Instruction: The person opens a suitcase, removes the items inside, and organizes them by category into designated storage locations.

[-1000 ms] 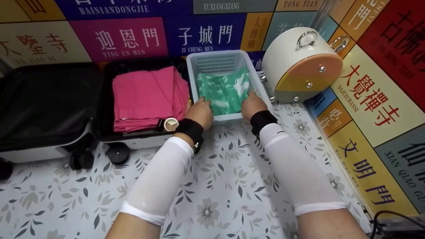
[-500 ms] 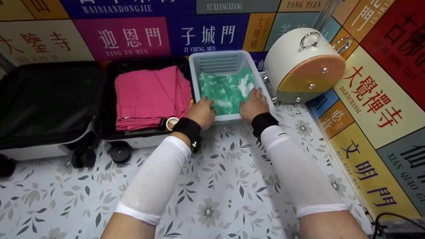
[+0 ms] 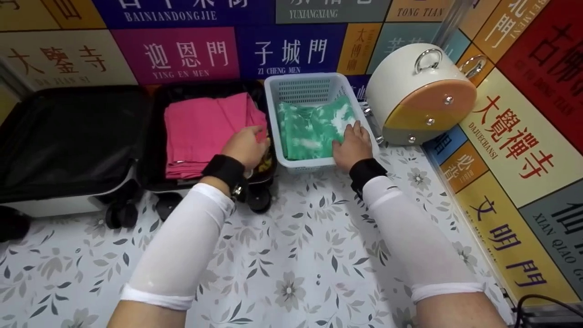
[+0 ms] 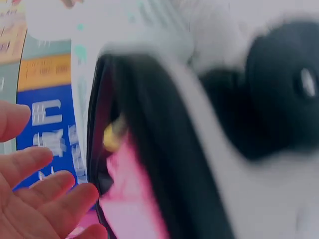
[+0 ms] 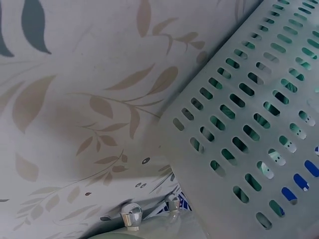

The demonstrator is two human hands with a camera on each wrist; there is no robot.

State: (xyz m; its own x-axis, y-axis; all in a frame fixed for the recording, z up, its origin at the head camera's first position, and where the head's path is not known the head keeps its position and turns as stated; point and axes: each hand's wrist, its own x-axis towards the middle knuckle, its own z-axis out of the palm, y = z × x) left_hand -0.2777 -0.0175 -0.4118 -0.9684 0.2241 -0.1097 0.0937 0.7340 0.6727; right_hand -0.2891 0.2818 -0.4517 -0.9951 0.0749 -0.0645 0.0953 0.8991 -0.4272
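Observation:
My left hand (image 3: 246,148) hovers over the right front part of the open suitcase half (image 3: 157,98), close to the folded pink garment (image 3: 205,123). In the left wrist view the fingers (image 4: 65,209) are spread and hold nothing. A light blue slotted basket (image 3: 305,163) stands right of the suitcase with a folded green-and-white tie-dye garment (image 3: 309,132) in it. At the basket's front right corner is my right hand (image 3: 354,148), its fingers reaching over the garment's edge. The right wrist view shows the basket's slotted side (image 5: 254,124); the hand is outside that view.
The suitcase's other half (image 3: 73,141) lies to the left, covered by a black lining. A round white bag (image 3: 401,77) with a striped front stands right of the basket. Lettered panels (image 3: 291,50) close off the back and right. Floral cloth (image 3: 282,255) covers the foreground.
My left hand has left the basket's front edge and moved left over the suitcase. My right hand has shifted from the basket's right side onto the garment's corner. The view has swung slightly.

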